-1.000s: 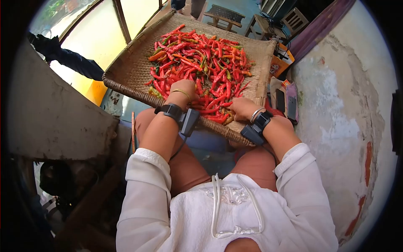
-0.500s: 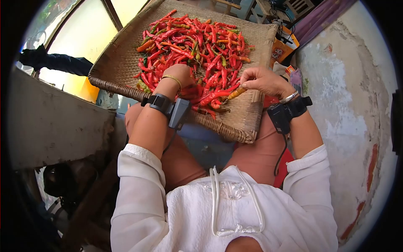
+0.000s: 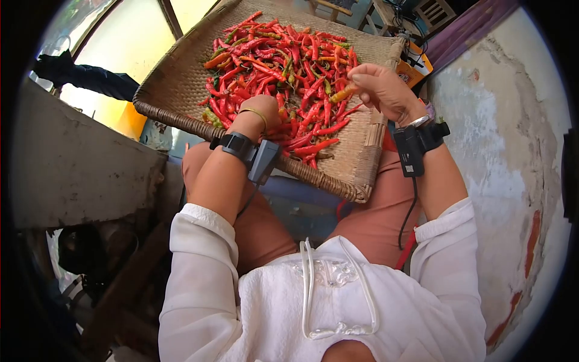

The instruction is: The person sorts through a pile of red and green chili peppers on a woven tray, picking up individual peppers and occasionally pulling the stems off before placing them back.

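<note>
A woven basket tray [image 3: 172, 90] rests by my knees, heaped with chili peppers [image 3: 259, 63], mostly red with some green and orange ones. Over the tray's right side, my right hand [image 3: 386, 90] is closed, pinching an orange-brown chili pepper [image 3: 342, 93] between thumb and fingers, above the pile. My left hand [image 3: 264, 111] is curled down onto the near part of the heap; its fingertips are hidden, so I cannot see what they hold. Red peppers [image 3: 313, 146] lie just to its right, near the tray's front rim.
A pale, peeling wall [image 3: 482, 120] stands on the right. To the left are a grey ledge [image 3: 84, 163] and a dark folded umbrella [image 3: 90, 81]. An orange box [image 3: 413, 69] and a wooden stool [image 3: 383, 18] are beyond the tray.
My right hand has risen away from the tray's front right corner, carrying the orange-brown chili pepper up and farther off. My left hand stays low on the pile, shifted slightly right.
</note>
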### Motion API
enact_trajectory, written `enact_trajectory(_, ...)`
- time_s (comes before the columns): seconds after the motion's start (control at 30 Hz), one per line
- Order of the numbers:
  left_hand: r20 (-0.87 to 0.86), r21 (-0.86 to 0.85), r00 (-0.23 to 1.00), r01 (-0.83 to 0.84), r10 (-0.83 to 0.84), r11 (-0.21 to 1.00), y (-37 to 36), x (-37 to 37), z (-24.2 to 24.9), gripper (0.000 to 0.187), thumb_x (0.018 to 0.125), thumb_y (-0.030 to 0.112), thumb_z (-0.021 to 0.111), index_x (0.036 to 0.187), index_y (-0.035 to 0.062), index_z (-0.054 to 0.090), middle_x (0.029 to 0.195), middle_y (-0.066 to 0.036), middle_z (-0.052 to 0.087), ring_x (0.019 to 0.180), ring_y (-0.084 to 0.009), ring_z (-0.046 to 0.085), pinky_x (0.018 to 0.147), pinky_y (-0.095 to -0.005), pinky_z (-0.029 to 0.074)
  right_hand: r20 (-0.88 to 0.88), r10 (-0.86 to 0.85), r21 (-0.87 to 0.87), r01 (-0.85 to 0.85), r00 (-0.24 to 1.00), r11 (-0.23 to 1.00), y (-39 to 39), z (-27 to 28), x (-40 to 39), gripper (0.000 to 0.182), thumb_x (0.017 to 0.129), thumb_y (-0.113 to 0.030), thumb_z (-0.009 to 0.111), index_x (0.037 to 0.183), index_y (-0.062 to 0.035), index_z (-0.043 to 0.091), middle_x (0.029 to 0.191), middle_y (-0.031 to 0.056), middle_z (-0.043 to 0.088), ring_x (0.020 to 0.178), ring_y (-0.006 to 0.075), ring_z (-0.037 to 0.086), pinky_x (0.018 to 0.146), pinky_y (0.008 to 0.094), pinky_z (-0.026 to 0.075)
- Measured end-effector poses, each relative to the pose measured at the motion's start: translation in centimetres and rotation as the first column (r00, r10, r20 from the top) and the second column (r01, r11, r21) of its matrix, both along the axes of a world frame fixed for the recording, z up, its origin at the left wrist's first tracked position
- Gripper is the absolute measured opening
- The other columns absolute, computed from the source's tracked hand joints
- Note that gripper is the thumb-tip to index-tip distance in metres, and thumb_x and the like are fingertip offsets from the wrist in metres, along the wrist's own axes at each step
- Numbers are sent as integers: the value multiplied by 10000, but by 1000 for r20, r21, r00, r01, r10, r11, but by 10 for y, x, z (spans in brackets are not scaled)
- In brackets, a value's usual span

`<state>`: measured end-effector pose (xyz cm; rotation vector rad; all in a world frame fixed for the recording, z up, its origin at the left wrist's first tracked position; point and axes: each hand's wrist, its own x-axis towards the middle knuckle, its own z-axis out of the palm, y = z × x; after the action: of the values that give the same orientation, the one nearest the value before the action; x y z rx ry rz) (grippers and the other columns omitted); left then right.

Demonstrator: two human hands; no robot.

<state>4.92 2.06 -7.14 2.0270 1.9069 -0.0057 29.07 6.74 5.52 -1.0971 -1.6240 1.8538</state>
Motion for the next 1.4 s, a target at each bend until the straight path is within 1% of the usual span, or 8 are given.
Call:
enact_trajectory(0.2, 75, -7, 997, 17, -17, 1000, 1, -3, 12, 200, 647, 231, 579, 743, 69, 647, 758, -140, 620, 735, -303, 596, 668, -389, 477, -479, -328, -42, 352, 814, 935, 42, -21, -26, 347, 825, -247, 583, 1087, -26, 534, 914, 96, 548, 945, 197, 527, 816, 307, 432)
enact_trajectory(0.33, 271, 62, 962, -8, -9, 998, -4, -5, 30, 194, 683, 206, 580, 785, 52, 638, 750, -147, 617, 745, -293, 601, 677, -381, 479, 557, 108, 516, -445, 823, 731, 35, -78, -37, 315, 769, -171, 608, 1061, -65, 557, 927, 80, 569, 911, 189, 550, 778, 297, 440)
enact_trajectory(0.43, 407, 188, 912, -38, -43, 981, -6, -3, 36, 216, 706, 185, 621, 818, 0, 620, 663, -126, 608, 614, -224, 598, 581, -313, 465, 711, 42, 603, -639, 702, 478, 31, -119, -37, 282, 728, -104, 574, 1010, -98, 587, 978, 111, 574, 900, 268, 565, 764, 371, 456)
enact_trajectory(0.67, 508, 1, 850, -159, 137, 987, -2, -5, 60, 319, 721, 109, 668, 1004, -21, 594, 713, -87, 620, 622, -85, 569, 577, -237, 456, 927, -8, 326, -792, 376, 516, 27, -111, -44, 169, 707, -52, 543, 852, -42, 629, 895, 138, 610, 854, 286, 595, 695, 385, 492)
enact_trajectory(0.87, 555, 45, 830, -87, 48, 995, 31, -22, 87, 423, 770, 19, 612, 1171, -28, 485, 765, 7, 560, 673, -44, 507, 611, -189, 434, 907, -41, 372, -751, 419, 545, 32, -102, -30, 133, 643, -46, 562, 759, -29, 625, 753, 149, 601, 733, 312, 594, 628, 387, 483)
enact_trajectory(1.0, 816, 18, 578, -62, 21, 998, 46, -23, 116, 358, 797, 35, 583, 1141, -27, 506, 756, 10, 561, 607, -29, 476, 538, -163, 399, 580, 100, 609, -512, 808, 606, 45, -84, -17, 111, 671, -65, 578, 764, -6, 592, 698, 91, 586, 580, 220, 560, 536, 301, 453)
enact_trajectory(1.07, 954, -16, 289, -224, 82, 974, 54, -30, 113, 292, 795, 84, 598, 1074, 8, 566, 761, 22, 579, 591, -8, 467, 508, -150, 375, 139, 145, 292, -181, 980, 939, 42, -62, -14, 108, 733, -112, 584, 782, -15, 587, 676, 19, 564, 542, 107, 523, 518, 245, 436)
enact_trajectory(1.4, 954, 45, -243, -470, -178, 882, 67, -47, 115, 271, 828, 85, 552, 1085, -1, 532, 696, 18, 542, 532, -37, 455, 545, -206, 439, -479, 22, 11, -19, 878, 1000, 73, -43, -13, 106, 808, -151, 570, 845, -52, 583, 671, -13, 579, 501, 22, 505, 457, 149, 413)
